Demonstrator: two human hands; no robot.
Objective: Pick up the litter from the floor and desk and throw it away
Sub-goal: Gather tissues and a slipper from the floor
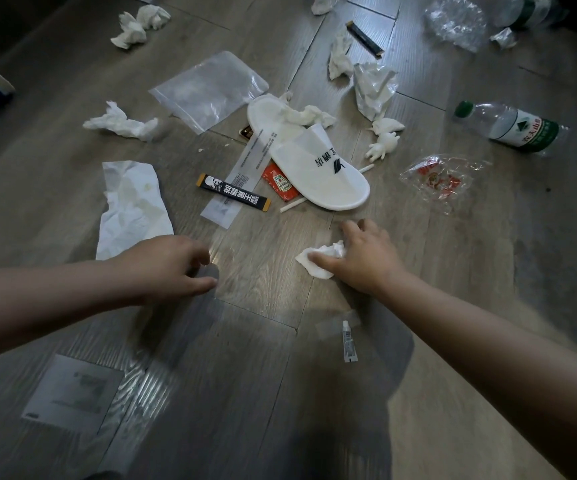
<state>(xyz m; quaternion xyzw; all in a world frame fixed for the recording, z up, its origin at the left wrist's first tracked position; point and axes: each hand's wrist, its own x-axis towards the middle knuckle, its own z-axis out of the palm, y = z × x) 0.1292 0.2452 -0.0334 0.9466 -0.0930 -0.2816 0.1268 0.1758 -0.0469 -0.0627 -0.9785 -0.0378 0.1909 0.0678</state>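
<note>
Barely begun, it seemed: the right hand [366, 258] curled round one tissue [318, 263], the left hand [173, 268] hung loosely curled, empty, while slipper [318, 168], bottle [515, 126] and sachet [233, 192] littered the floor [263, 393].

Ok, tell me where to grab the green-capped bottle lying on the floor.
Take the bottle around its labelled middle, coming down from above with fingers across its width. It lies on its side, cap pointing left, so both long flanks are free.
</note>
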